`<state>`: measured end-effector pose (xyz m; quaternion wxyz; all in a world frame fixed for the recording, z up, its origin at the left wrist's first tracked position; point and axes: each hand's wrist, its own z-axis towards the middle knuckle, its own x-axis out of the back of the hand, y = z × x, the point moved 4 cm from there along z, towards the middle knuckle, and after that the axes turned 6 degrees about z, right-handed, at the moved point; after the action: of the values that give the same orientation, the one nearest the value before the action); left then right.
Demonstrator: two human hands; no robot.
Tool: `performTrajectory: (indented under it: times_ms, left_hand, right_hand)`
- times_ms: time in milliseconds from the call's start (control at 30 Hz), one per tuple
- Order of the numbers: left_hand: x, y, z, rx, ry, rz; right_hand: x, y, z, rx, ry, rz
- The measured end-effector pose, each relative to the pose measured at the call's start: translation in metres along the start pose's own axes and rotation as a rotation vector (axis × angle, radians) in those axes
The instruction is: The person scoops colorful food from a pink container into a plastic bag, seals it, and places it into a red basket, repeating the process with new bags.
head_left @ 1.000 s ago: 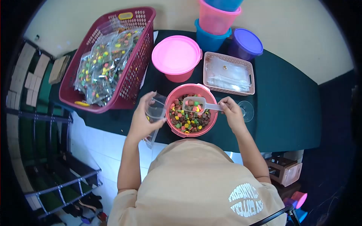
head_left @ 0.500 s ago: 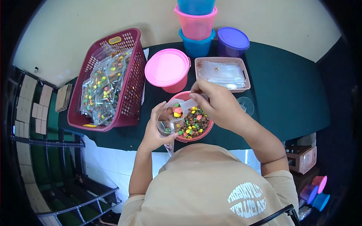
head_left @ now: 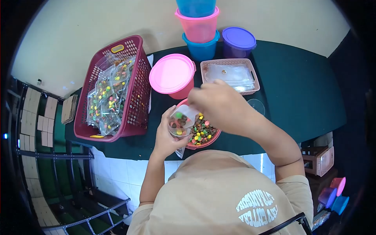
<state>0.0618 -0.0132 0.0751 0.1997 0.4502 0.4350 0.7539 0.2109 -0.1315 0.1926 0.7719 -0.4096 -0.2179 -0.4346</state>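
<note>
My left hand [head_left: 166, 137] is wrapped round a clear plastic bag [head_left: 178, 131] with coloured and brown candies inside. Above the bag's mouth is a translucent white scoop [head_left: 190, 112], tilted toward it. My right hand [head_left: 213, 105] grips the scoop's handle, its fingers curled and blurred by motion. Directly below both hands stands a pink tub [head_left: 213, 141] of loose brown, yellow, green and red candies [head_left: 203, 131], partly hidden by my hands.
A maroon basket [head_left: 133, 111] of filled bags [head_left: 107, 98] stands left. Behind the tub are a pink lidded container [head_left: 172, 74], stacked tubs [head_left: 199, 31], a purple container [head_left: 239, 39] and a tray [head_left: 254, 74] of flat bags [head_left: 231, 74]. A clear round lid [head_left: 257, 105] lies right.
My right hand has shifted slightly left and tipped the scoop further toward the bag. Candies that lay on the scoop are now down in the bag. The camera view has shifted a little.
</note>
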Motion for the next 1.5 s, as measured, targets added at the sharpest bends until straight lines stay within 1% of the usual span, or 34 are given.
performTrajectory:
  times_ms: [33, 67, 100, 133, 167, 200, 267, 333, 367, 400, 467, 500, 533, 600, 633, 667, 733, 800, 867, 900, 933, 1000, 1033, 1100, 1167, 1200, 1233, 1267, 1300, 1333, 1367, 1400, 1467, 1500]
  left_hand:
    - [0.0, -0.001, 0.001, -0.032, 0.02, -0.039]
    - [0.001, -0.001, 0.0, -0.032, 0.015, -0.036]
    - [0.003, 0.0, 0.001, -0.018, 0.045, -0.151]
    - [0.005, 0.0, 0.0, -0.003, 0.077, -0.266]
    - [0.01, -0.009, -0.002, -0.001, 0.088, -0.299]
    - [0.018, -0.009, -0.001, -0.068, 0.137, -0.261]
    - [0.037, -0.015, -0.002, -0.152, 0.2, -0.413]
    - [0.054, -0.023, -0.008, -0.121, 0.349, -0.718]
    - [0.062, -0.034, -0.006, -0.091, 0.409, -0.776]
    - [0.066, -0.038, -0.01, -0.084, 0.428, -0.766]
    - [0.074, -0.045, -0.01, -0.103, 0.595, -0.939]
    - [0.071, -0.032, -0.015, -0.185, 0.567, -0.902]
    - [0.07, -0.029, -0.01, -0.183, 0.57, -0.914]
    - [0.064, -0.026, -0.004, -0.131, 0.583, -0.786]
    - [0.063, -0.025, -0.001, -0.124, 0.619, -0.756]
    - [0.062, -0.021, 0.002, -0.127, 0.61, -0.761]
    - [0.06, -0.007, -0.002, -0.262, 0.562, -0.652]
    - [0.058, -0.005, -0.003, -0.237, 0.563, -0.607]
    - [0.058, -0.007, -0.002, -0.171, 0.563, -0.471]
    - [0.061, -0.013, -0.006, -0.173, 0.549, -0.437]
    - [0.063, -0.017, -0.012, -0.16, 0.556, -0.391]
    - [0.07, -0.022, -0.021, -0.23, 0.543, -0.296]
    - [0.072, -0.025, -0.026, -0.234, 0.553, -0.293]
    - [0.075, -0.031, -0.035, -0.222, 0.521, -0.282]
    - [0.075, -0.036, -0.045, -0.194, 0.512, -0.289]
    - [0.074, -0.038, -0.049, -0.167, 0.489, -0.302]
    - [0.074, -0.04, -0.052, -0.144, 0.482, -0.326]
    - [0.075, -0.04, -0.055, -0.149, 0.49, -0.323]
    - [0.076, -0.041, -0.057, -0.159, 0.474, -0.326]
    - [0.076, -0.04, -0.058, -0.171, 0.456, -0.328]
    - [0.075, -0.041, -0.06, -0.158, 0.447, -0.357]
    - [0.076, -0.04, -0.063, -0.165, 0.447, -0.354]
    - [0.077, -0.042, -0.064, -0.17, 0.391, -0.384]
    - [0.078, -0.043, -0.065, -0.188, 0.385, -0.396]
  right_hand:
    - [0.0, -0.003, 0.0, -0.004, 0.006, 0.001]
    - [0.003, -0.013, 0.0, 0.152, 0.024, -0.062]
    - [0.007, -0.023, 0.0, 0.308, 0.042, -0.126]
    - [0.017, -0.024, -0.001, 0.305, 0.044, -0.125]
    - [0.032, -0.02, -0.006, 0.248, 0.081, -0.152]
    - [0.044, -0.013, -0.014, 0.194, 0.116, -0.175]
    - [0.066, 0.017, -0.046, -0.065, 0.251, -0.163]
    - [0.072, 0.053, -0.087, -0.324, 0.51, -0.217]
    - [0.07, 0.076, -0.11, -0.488, 0.487, -0.244]
    - [0.066, 0.1, -0.137, -0.652, 0.457, -0.271]
    - [0.051, 0.146, -0.205, -0.863, 0.35, -0.363]
    - [0.044, 0.159, -0.236, -0.941, 0.364, -0.384]
    - [0.036, 0.167, -0.264, -1.025, 0.37, -0.406]
    - [0.023, 0.176, -0.299, -1.171, 0.353, -0.422]
    - [0.016, 0.179, -0.31, -1.178, 0.395, -0.459]
    - [0.008, 0.186, -0.319, -1.183, 0.402, -0.464]
    - [-0.006, 0.196, -0.339, -1.292, 0.516, -0.332]
    - [-0.019, 0.204, -0.349, -1.312, 0.563, -0.232]
    - [-0.03, 0.211, -0.356, -1.336, 0.53, -0.23]
    - [-0.032, 0.212, -0.357, -1.479, 0.466, -0.155]
    - [-0.034, 0.207, -0.352, -1.484, 0.472, -0.16]
    - [-0.035, 0.19, -0.332, -1.423, 0.382, -0.623]
    - [-0.034, 0.185, -0.317, -1.412, 0.396, -0.584]
    - [-0.041, 0.171, -0.263, -1.128, 0.357, -0.594]
    - [-0.058, 0.148, -0.182, -0.819, 0.276, -0.462]
    - [-0.076, 0.142, -0.147, -0.643, 0.229, -0.454]
    - [-0.091, 0.137, -0.114, -0.532, 0.159, -0.454]
    - [-0.106, 0.13, -0.081, -0.391, 0.158, -0.446]
    - [-0.124, 0.134, -0.053, -0.293, 0.146, -0.365]
    - [-0.142, 0.137, -0.03, -0.216, 0.123, -0.332]
    - [-0.158, 0.141, -0.012, -0.16, 0.08, -0.387]
    - [-0.169, 0.148, -0.004, -0.157, 0.086, -0.389]
    - [-0.191, 0.161, 0.011, -0.086, -0.025, -0.475]
    - [-0.191, 0.162, 0.015, -0.07, -0.024, -0.44]
